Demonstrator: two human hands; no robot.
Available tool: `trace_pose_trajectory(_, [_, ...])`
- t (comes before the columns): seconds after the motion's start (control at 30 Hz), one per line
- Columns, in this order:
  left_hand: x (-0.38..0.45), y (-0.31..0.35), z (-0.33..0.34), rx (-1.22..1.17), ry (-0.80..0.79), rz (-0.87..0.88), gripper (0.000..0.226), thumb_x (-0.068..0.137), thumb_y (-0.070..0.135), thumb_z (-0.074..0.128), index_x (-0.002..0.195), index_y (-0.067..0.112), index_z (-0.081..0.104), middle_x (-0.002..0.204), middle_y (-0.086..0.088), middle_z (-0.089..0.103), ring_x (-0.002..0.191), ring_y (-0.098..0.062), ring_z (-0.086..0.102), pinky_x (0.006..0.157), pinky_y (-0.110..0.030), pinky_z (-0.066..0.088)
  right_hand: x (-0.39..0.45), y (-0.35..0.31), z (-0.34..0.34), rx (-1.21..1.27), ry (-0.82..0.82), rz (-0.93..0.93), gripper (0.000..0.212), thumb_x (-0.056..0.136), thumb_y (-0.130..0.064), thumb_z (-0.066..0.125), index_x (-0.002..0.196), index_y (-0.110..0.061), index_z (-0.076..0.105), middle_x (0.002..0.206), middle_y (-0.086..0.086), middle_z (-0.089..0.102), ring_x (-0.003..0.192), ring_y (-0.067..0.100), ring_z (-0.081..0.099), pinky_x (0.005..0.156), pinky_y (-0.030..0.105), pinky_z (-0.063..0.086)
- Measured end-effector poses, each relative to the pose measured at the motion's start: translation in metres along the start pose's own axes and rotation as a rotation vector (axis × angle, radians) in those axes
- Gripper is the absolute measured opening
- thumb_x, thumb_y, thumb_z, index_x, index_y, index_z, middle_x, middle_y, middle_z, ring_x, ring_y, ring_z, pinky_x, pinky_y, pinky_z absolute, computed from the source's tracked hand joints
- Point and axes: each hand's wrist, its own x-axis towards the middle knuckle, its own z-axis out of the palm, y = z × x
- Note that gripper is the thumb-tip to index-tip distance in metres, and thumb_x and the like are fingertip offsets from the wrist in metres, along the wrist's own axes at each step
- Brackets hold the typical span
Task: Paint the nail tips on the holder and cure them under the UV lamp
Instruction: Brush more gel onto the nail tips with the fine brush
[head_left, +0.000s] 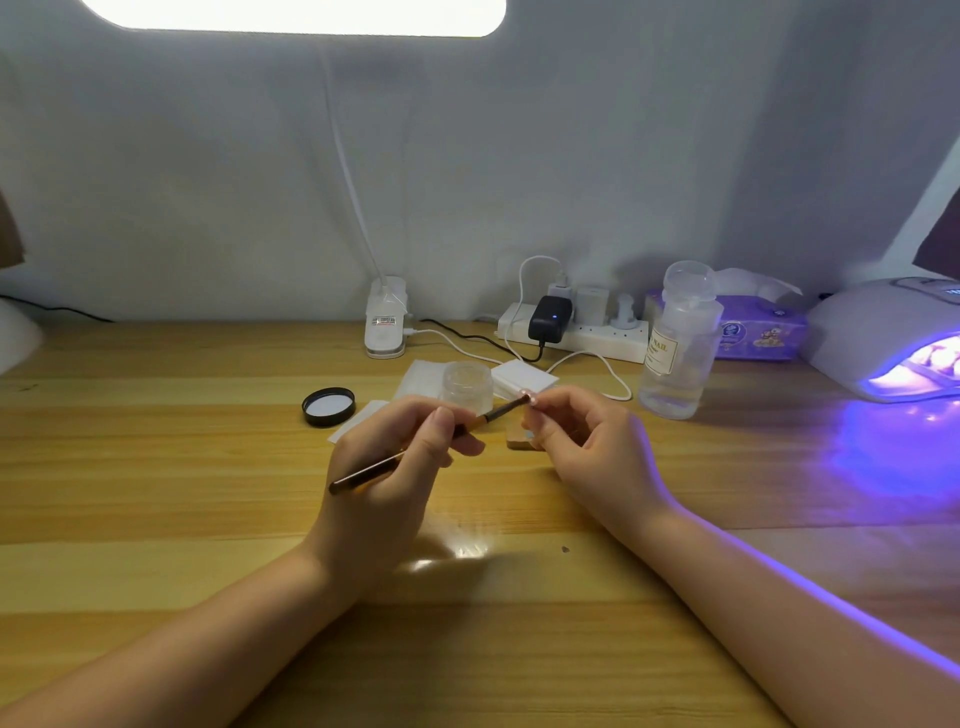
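A nail tip (525, 399) is being painted above the wooden desk (156, 467).
The brush (415, 447) is gripped by the left hand (384, 467); the holder (519, 439) is pinched by the right hand (587, 441). Light, even strokes are advised, with the lit UV lamp (883, 338) well apart.

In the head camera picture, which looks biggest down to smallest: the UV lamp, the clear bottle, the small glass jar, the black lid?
1. UV lamp, though cut off by the frame edge.
2. Clear bottle.
3. Glass jar and black lid: too alike to rank.
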Motion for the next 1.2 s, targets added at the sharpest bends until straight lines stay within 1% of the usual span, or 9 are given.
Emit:
trace_pose_trajectory(0.1, [0.0008,-0.0028,-0.0002,0.040,0.018,-0.010,0.028,0.092,0.034,0.049,0.097,0.015,0.071,0.083,-0.001,0.075,0.084,-0.026,0.069,0.067,-0.037,0.055,0.0008,0.0005,0.0005,0.033,-0.015,0.007,0.008,0.089,-0.015,0.066,0.096,-0.016,0.069,0.078,-0.003,0.071,0.073,0.010,0.066,0.072,0.038,0.056])
trace_pose_trajectory(0.27, [-0.0001,-0.0022,0.0009,0.038,0.027,0.026,0.025,0.093,0.030,0.050,0.100,0.016,0.069,0.086,-0.001,0.074,0.085,-0.024,0.070,0.067,-0.032,0.055,0.0014,0.0032,0.0006,0.063,-0.009,-0.013,0.009,0.088,-0.014,0.067,0.095,-0.018,0.070,0.074,-0.009,0.070,0.070,-0.001,0.065,0.062,0.015,0.050])
trace_pose_trajectory(0.37, [-0.0013,-0.0019,0.0017,0.026,-0.005,0.027,0.026,0.093,0.029,0.051,0.102,0.013,0.069,0.088,-0.002,0.074,0.087,-0.022,0.071,0.068,-0.030,0.055,0.0016,0.0042,0.0009,0.060,-0.005,-0.017,0.010,0.088,-0.015,0.067,0.096,-0.020,0.070,0.075,-0.010,0.070,0.070,-0.004,0.065,0.061,0.010,0.047])
trace_pose_trajectory(0.53, [-0.0017,-0.0020,0.0001,0.032,-0.053,0.025,0.030,0.092,0.028,0.051,0.103,0.007,0.069,0.089,-0.004,0.074,0.089,-0.021,0.071,0.069,-0.027,0.055,0.0014,0.0050,0.0003,0.038,0.005,-0.017,0.012,0.088,-0.017,0.067,0.099,-0.020,0.071,0.077,-0.012,0.069,0.070,-0.002,0.064,0.060,0.012,0.047])
trace_pose_trajectory(0.67, [-0.0020,-0.0008,0.0002,0.016,-0.063,0.023,0.031,0.092,0.028,0.051,0.102,0.006,0.070,0.087,-0.004,0.075,0.087,-0.022,0.072,0.068,-0.028,0.055,0.0018,0.0042,-0.0002,0.024,0.013,-0.005,0.011,0.088,-0.017,0.067,0.098,-0.020,0.072,0.078,-0.006,0.070,0.070,0.010,0.062,0.064,0.031,0.054])
trace_pose_trajectory(0.77, [-0.0020,0.0003,-0.0003,0.007,-0.080,0.025,0.030,0.091,0.028,0.051,0.101,0.006,0.070,0.087,-0.004,0.075,0.086,-0.021,0.071,0.069,-0.031,0.056,0.0015,0.0042,-0.0001,0.009,0.022,-0.003,0.011,0.088,-0.016,0.066,0.096,-0.020,0.072,0.077,-0.003,0.069,0.069,0.017,0.060,0.064,0.037,0.053])
trace_pose_trajectory(0.93, [-0.0016,0.0009,-0.0019,-0.025,-0.070,0.034,0.027,0.091,0.026,0.051,0.099,0.008,0.070,0.086,-0.005,0.074,0.084,-0.022,0.071,0.070,-0.032,0.056,0.0020,0.0051,0.0001,-0.014,0.029,0.007,0.013,0.088,-0.018,0.066,0.099,-0.019,0.072,0.078,-0.006,0.068,0.066,0.008,0.057,0.058,0.023,0.048])
trace_pose_trajectory(1.07, [-0.0004,-0.0004,-0.0012,0.034,-0.036,0.035,0.029,0.090,0.030,0.051,0.103,0.009,0.067,0.088,-0.004,0.073,0.088,-0.022,0.070,0.074,-0.040,0.055,0.0023,0.0036,0.0002,0.004,0.037,0.015,0.012,0.087,-0.019,0.068,0.099,-0.019,0.072,0.083,-0.006,0.070,0.073,0.015,0.064,0.066,0.032,0.055])
trace_pose_trajectory(1.2, [-0.0020,0.0001,-0.0006,0.075,-0.076,0.017,0.032,0.089,0.033,0.053,0.105,0.009,0.068,0.092,-0.002,0.073,0.091,-0.021,0.069,0.075,-0.040,0.056,0.0017,0.0032,0.0004,-0.018,0.046,-0.015,0.012,0.087,-0.017,0.068,0.096,-0.023,0.072,0.085,-0.010,0.070,0.075,0.010,0.065,0.064,0.023,0.053])
